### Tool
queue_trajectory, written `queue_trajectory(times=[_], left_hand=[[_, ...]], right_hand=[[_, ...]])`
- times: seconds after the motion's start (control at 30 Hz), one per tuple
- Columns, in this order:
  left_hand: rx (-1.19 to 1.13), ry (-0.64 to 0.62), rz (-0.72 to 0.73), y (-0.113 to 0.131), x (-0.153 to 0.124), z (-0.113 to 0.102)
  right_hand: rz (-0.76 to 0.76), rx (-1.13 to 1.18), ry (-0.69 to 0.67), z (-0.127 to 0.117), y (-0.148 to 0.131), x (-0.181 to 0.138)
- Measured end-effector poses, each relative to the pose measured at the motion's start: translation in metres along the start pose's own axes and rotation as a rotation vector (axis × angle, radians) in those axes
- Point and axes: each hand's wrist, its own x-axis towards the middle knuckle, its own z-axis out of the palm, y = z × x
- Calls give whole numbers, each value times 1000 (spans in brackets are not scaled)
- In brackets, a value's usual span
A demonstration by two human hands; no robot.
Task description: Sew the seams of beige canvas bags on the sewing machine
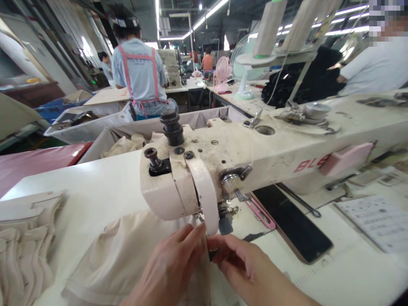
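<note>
At the bottom centre, the left hand (pixel 170 267) and right hand (pixel 245 265) both pinch beige fabric (pixel 117 250) under the sewing machine (pixel 255 157) head.

A black flat smartphone (pixel 295 225) lies on the white table at four o'clock, pink-handled snips (pixel 259 212) just beside it toward nine. A stack of folded beige fabric pieces (pixel 24 250) sits at eight o'clock. At twelve, a person in a light blue shirt with pink apron straps (pixel 140 74); a mint-green desk fan (pixel 245 63) at one o'clock.
</note>
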Motion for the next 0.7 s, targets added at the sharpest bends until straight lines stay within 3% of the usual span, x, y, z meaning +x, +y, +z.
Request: queue_trajectory(times=[0.07, 0.13, 0.27, 0.37, 0.43, 0.57, 0.7], left_hand=[[-113, -48, -12, -1, 8, 1], [-236, -1, -55, -7, 10, 5], [-435, 121, -190, -19, 4, 16], [-572, 125, -237, -20, 3, 20], [-584, 109, -263, -16, 6, 18], [-398, 97, -250, -8, 15, 12], [-270, 140, -120, -4, 20, 12]], right_hand=[[-56, -70, -9, -1, 3, -1], [-38, 31, 3, -3, 6, -5], [221, 425, 65, -2, 11, -15], [427, 669, -138, 9, 11, -12], [446, 697, -229, 17, 9, -5], [215, 569, 47, 19, -3, 14], [245, 486, 100, 14, -13, 24]])
